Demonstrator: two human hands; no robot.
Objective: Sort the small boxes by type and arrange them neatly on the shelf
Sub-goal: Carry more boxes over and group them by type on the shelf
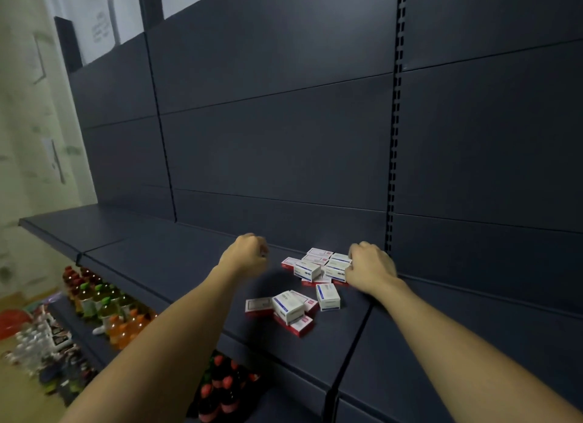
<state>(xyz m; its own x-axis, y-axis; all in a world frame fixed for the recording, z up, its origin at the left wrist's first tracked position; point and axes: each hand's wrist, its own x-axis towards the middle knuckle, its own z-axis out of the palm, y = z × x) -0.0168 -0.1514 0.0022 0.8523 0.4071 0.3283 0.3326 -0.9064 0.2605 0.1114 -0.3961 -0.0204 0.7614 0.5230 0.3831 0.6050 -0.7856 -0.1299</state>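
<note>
Blue-striped box [338,262] is being pinched by right hand [371,268] atop mixed pile [315,266]; neighbours risk being toppled. Left hand [250,251] is being held curled, empty.

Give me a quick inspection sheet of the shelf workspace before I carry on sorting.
Surface: dark shelf, mostly bare around the boxes.
Job's things: red-and-white boxes and blue-and-white boxes mixed in two loose heaps, unsorted.
Clutter: nothing seen on this shelf.
Grippers: left hand curled, apparently holding nothing, left of the heap; right hand fingers on the far heap's boxes.
Cables: nothing seen.
Surroundings: dark back panel; drink bottles on lower shelves.
</note>
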